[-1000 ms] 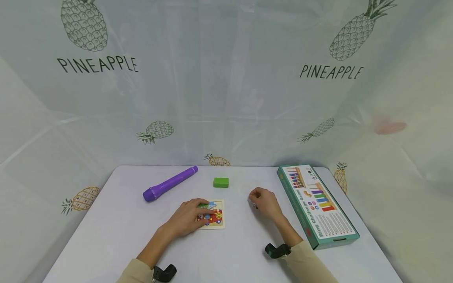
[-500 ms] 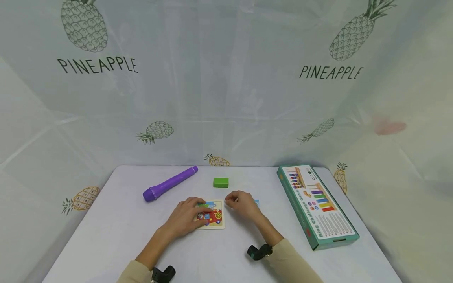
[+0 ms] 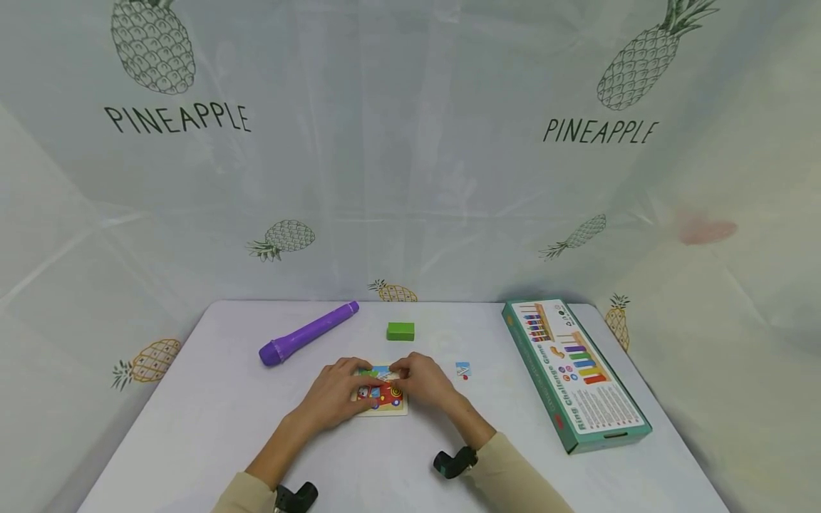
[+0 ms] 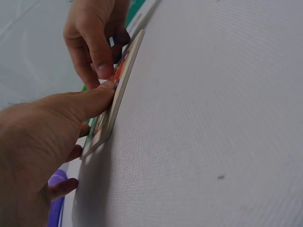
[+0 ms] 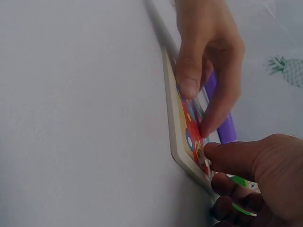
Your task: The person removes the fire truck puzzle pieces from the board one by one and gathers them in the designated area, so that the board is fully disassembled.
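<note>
A small square picture puzzle board point(image 3: 393, 411) with a red vehicle on it lies on the table. My left hand point(image 3: 330, 399) holds its left part, bent fingers over the far side and thumb close to the near edge; thumb and index tips touch the picture in the right wrist view. At the board's upper right corner, my right hand point(image 3: 425, 381) pinches a small puzzle piece, mostly hidden by the fingertips; a pale edge shows under the thumb point(image 5: 227, 153). Another puzzle piece point(image 3: 463, 370), blue with a red spot, lies on the table right of this hand.
Behind the board sits a green block point(image 3: 400, 330). A purple microphone-shaped stick point(image 3: 308, 333) lies diagonally at the back left. On the right is a flat green game box point(image 3: 577, 374) near the table edge. A pineapple-print sheet point(image 3: 410, 157) hangs behind the table.
My right hand has moved left from the loose piece on the table to the board's upper right corner, uncovering that loose piece. The left hand stays on the board.
</note>
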`<state>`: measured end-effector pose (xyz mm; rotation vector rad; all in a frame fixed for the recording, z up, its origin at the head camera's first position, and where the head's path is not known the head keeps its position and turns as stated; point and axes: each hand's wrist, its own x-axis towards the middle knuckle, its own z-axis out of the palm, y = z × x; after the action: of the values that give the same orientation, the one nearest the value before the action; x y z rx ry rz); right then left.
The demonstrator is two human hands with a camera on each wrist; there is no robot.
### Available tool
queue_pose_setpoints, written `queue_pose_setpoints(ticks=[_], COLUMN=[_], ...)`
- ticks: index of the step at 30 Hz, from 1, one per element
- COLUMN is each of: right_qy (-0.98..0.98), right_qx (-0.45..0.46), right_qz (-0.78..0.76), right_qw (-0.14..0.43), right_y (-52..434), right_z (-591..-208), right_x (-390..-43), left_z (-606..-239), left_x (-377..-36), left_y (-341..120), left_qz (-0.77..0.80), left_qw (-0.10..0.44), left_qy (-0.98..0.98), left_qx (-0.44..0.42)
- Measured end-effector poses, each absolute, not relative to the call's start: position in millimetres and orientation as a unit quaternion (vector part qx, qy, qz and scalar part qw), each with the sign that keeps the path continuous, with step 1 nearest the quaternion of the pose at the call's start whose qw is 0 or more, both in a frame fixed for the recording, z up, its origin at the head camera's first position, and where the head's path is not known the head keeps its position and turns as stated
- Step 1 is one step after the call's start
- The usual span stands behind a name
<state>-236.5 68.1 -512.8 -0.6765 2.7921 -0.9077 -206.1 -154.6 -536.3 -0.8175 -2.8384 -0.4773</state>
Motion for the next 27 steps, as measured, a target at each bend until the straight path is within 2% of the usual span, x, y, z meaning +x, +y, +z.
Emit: queue_pose_setpoints(ticks=[27], right_qy=[0.911], right_qx=[-0.204], right_qz=[-0.348], right_qw=[0.087], right_y=[64.8], right_z=[-511.9], right_x=[-235.9], left_z=[-534.3], left_x=[-205.3], left_y=[-153.1], left_qz=[-0.155], left_qw=[0.071], left_qy=[-0.948], left_qx=[-0.269])
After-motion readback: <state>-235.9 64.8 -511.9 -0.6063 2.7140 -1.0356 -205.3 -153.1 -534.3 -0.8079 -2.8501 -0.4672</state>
